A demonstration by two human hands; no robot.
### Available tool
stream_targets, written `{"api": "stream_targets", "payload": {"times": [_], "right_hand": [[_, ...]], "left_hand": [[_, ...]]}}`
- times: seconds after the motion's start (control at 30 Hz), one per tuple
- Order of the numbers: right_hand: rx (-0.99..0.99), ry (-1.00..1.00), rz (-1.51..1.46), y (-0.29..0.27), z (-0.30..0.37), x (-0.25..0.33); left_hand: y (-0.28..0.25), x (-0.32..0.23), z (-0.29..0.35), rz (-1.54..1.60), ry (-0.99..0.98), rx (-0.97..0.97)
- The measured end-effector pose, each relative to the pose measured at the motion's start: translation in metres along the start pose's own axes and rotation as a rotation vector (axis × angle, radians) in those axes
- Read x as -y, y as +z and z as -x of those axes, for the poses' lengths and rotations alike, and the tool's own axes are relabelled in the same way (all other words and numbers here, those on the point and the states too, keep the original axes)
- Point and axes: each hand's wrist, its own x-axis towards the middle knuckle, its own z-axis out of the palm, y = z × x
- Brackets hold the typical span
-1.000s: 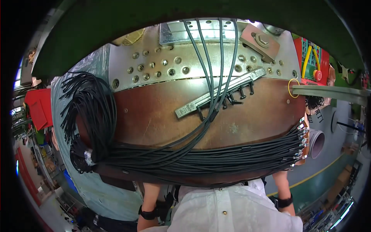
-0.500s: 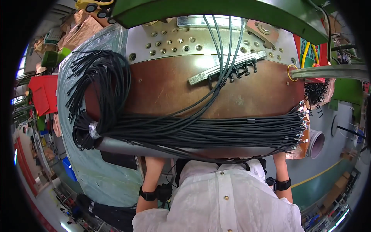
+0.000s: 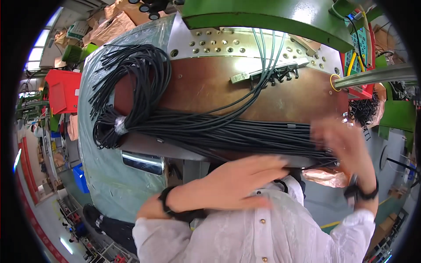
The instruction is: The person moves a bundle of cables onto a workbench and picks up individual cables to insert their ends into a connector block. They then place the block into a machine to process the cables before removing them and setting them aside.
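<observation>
Left hand (image 3: pixel 232 182) at about 6 o'clock in the frame: flat, fingers together and extended toward 3 o'clock, palm down just below the near edge of the cable bundle (image 3: pixel 228 131). It holds nothing; whether the fingertips touch the cables I cannot tell. Right hand (image 3: pixel 340 142) at 4 o'clock is motion-blurred, fingers spread wide, lying over the right end of the bundle, with no closed grasp visible.

The cable bundle is a thick sheaf of black cables lying left to right across the brown worktop (image 3: pixel 210 85). At 9 o'clock it is cinched by a pale tape wrap (image 3: pixel 119 126), and beyond that the ends fan up in a loose loop, probably so the free ends stay clear while the straight run lies flat. A few grey-green leads (image 3: pixel 263 61) climb toward 12 o'clock and pass a small metal clamp bar (image 3: pixel 267 74), which seems to keep them in line.

Packages and signs: brown cardboard boxes (image 3: pixel 112 28) at 11 o'clock; a red bin (image 3: pixel 63 90) at 9 o'clock; a blue crate (image 3: pixel 81 177) at 8 o'clock. A green machine housing (image 3: pixel 272 15) spans 12 o'clock, with a green control panel (image 3: pixel 359 46) at 2 o'clock, its markings too small to make out.
</observation>
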Motion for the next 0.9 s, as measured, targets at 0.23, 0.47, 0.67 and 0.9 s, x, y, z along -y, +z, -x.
{"api": "stream_targets", "payload": {"times": [0.23,0.47,0.67,0.9], "right_hand": [[-0.363,-0.775,0.895,-0.011,-0.099,-0.049],[-0.36,-0.569,0.866,-0.047,-0.026,-0.024],[-0.277,0.199,1.119,-0.089,0.072,0.0],[-0.358,-0.666,1.024,-0.019,-0.114,-0.028]], "left_hand": [[-0.031,0.019,-0.015,-0.496,-0.563,0.009],[-0.096,0.052,0.048,-0.639,-0.512,-0.061],[-0.094,0.057,0.057,-0.048,-0.569,-0.585],[-0.103,0.008,0.001,-0.193,-0.63,0.04]]}}
